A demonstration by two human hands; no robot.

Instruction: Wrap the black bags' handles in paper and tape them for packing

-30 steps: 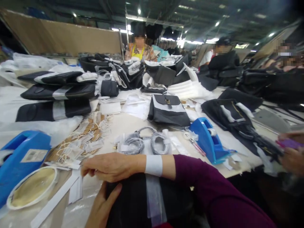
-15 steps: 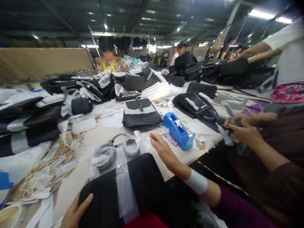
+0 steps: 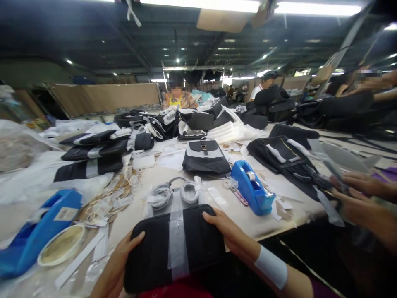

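Observation:
A black bag (image 3: 203, 240) with rounded corners is held between my two hands at the near table edge. Down its middle runs a clear plastic strip (image 3: 177, 244). My left hand (image 3: 119, 256) grips the left side, thumb on top. The right side is in my right hand (image 3: 223, 227), its thumb also over the upper face; the fingers beneath are hidden. Just beyond the bag lie two wrapped coiled grey straps (image 3: 190, 193). A blue tape dispenser (image 3: 252, 188) stands to the right of them, and behind is a small black and grey backpack (image 3: 205, 159).
A second blue tape dispenser (image 3: 40, 231) and a round dish (image 3: 62, 245) sit at left, beside loose strings and tags (image 3: 108, 194). Stacked black bags (image 3: 93, 155) lie farther back. At right, a co-worker's hands (image 3: 359, 198) work near a black backpack (image 3: 279, 157).
My right hand has come down from above the table onto the bag's right side. My left hand stays on the bag. The view has turned left.

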